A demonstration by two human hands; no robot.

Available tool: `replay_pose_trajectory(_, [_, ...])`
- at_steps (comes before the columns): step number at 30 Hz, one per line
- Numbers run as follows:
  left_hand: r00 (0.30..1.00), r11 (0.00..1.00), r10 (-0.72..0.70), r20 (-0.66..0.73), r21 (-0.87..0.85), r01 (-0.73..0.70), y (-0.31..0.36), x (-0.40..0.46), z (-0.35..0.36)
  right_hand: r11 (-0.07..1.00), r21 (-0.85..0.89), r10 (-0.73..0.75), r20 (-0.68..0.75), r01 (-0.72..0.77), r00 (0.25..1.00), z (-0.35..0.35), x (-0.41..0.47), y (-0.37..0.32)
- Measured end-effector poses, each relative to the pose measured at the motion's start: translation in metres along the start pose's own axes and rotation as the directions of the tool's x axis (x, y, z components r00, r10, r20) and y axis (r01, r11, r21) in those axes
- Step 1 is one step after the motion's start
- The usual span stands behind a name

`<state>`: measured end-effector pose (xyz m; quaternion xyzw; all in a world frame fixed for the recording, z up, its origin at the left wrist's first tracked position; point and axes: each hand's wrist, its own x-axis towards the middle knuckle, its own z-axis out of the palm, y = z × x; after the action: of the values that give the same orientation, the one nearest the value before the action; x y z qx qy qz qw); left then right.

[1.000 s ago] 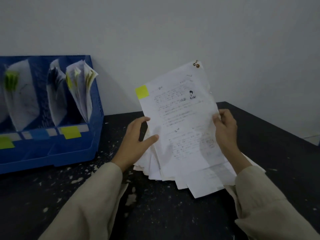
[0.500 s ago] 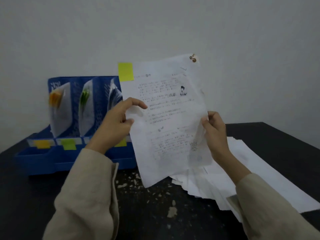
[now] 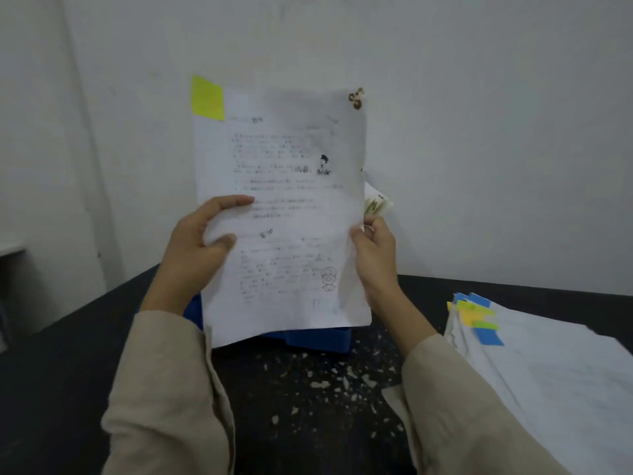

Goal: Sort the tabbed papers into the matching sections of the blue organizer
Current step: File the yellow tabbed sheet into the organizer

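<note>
Yellow tab (image 3: 207, 98): top-left corner of the held paper (image 3: 284, 207).
Hands: left hand (image 3: 197, 245) and right hand (image 3: 375, 255) grip its side edges.
Blue organizer (image 3: 308, 337): mostly hidden behind it.
Stack (image 3: 548, 365): waits on the tabletop (image 3: 51, 371).
Next: likely finding the matching yellow section.

A printed white sheet (image 3: 287, 214) with a yellow tab (image 3: 207, 98) at its top left corner is held upright, hiding most of the blue organizer (image 3: 318, 337), while the stack of tabbed papers (image 3: 548, 371) lies to the right.
</note>
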<state>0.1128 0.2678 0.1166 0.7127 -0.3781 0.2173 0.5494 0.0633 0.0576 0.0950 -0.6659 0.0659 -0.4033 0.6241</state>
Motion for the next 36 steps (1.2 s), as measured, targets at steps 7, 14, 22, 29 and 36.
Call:
replay_pose_trajectory(7, [0.98,0.997,-0.016,-0.198,0.075,0.031,0.001,-0.001,-0.008,0.995,-0.064,0.082,0.204,-0.07,0.976,0.007,0.004,0.025])
replay_pose_trajectory(14, [0.961,0.982,0.082,-0.266,0.188,-0.032,0.028,0.007,0.015,0.986,0.061,0.139,0.212,-0.155,0.967,-0.015,0.005,0.029])
replay_pose_trajectory(22, [0.961,0.941,0.251,-0.114,0.26,-0.216,0.064,0.009,0.066,0.996,0.032,0.069,0.268,-0.08,0.961,-0.026,0.008,0.033])
replay_pose_trajectory(29, [0.958,0.921,0.177,-0.228,0.381,-0.079,0.077,0.009,0.095,0.994,0.001,0.101,0.344,-0.108,0.934,-0.022,0.012,0.042])
replay_pose_trajectory(36, [0.983,0.932,0.015,-0.185,0.358,0.053,0.076,0.027,0.099,0.984,0.028,0.152,0.377,-0.175,0.914,-0.02,0.02,0.056])
